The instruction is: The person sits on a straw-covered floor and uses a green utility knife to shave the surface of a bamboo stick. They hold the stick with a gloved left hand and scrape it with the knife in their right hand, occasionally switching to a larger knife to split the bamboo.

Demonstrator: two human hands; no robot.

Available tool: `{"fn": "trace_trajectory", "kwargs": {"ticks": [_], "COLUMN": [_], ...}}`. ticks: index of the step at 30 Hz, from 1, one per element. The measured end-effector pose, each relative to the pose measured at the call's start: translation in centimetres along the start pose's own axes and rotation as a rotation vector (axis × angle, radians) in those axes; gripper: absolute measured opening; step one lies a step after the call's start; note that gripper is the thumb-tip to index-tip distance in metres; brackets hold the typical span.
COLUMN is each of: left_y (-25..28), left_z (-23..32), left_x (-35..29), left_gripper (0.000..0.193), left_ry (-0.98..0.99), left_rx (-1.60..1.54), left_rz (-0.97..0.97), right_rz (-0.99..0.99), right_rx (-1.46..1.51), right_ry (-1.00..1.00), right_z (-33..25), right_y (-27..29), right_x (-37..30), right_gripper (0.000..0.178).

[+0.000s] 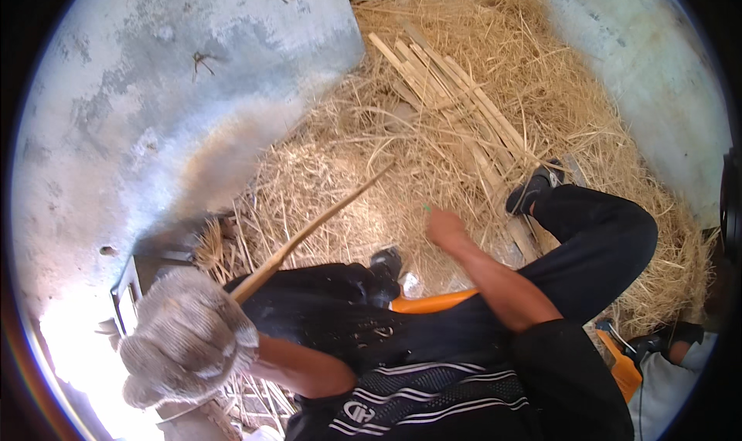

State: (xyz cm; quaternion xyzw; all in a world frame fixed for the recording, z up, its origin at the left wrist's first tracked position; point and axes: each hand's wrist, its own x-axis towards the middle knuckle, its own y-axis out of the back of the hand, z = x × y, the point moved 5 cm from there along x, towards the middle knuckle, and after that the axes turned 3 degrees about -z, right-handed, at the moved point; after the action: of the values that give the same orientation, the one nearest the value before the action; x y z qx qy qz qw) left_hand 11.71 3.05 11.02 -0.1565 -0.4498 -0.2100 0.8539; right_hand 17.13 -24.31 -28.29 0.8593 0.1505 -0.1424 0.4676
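My left hand (189,337), in a grey knitted work glove, is closed around the thick end of a long split bamboo strip (297,236). The strip slants up and away to the right, over the shavings, and tapers to a thin tip. My bare right hand (447,228) is closed in front of my lap, apart from the strip. A small green bit (427,207) pokes out at its fingers; what it belongs to is hidden.
Bamboo strips (456,93) lie in a loose bundle ahead, on a thick layer of pale shavings (340,155). Stained walls (154,116) stand left and right. An orange piece (433,302) shows between my legs. Someone's light clothing (672,395) appears at lower right.
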Motion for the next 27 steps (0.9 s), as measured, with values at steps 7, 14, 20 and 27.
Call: {"fn": "trace_trajectory", "kwargs": {"ticks": [7,14,20,27], "left_y": [-0.4,-1.1,-1.8,-3.7], "left_z": [-1.8,-1.4,-1.4,-2.2], "left_x": [1.4,1.7,1.2,1.7], "left_gripper": [0.061,0.069,0.069,0.067], "left_ry": [0.141,0.235,0.271,0.243], "left_rx": [0.287,0.110,0.121,0.109], "left_rz": [0.404,0.227,0.008,0.030], "right_rz": [0.132,0.380,0.145,0.309], "right_rx": [0.408,0.727,0.360,0.490], "right_ry": [0.110,0.781,0.382,0.692], "right_z": [-12.5,-22.1,-19.5,-22.0], "right_y": [8.2,11.2,10.3,11.9], "right_x": [-5.0,-13.9,-10.4,-14.4], "right_gripper": [0.032,0.022,0.024,0.018]}}
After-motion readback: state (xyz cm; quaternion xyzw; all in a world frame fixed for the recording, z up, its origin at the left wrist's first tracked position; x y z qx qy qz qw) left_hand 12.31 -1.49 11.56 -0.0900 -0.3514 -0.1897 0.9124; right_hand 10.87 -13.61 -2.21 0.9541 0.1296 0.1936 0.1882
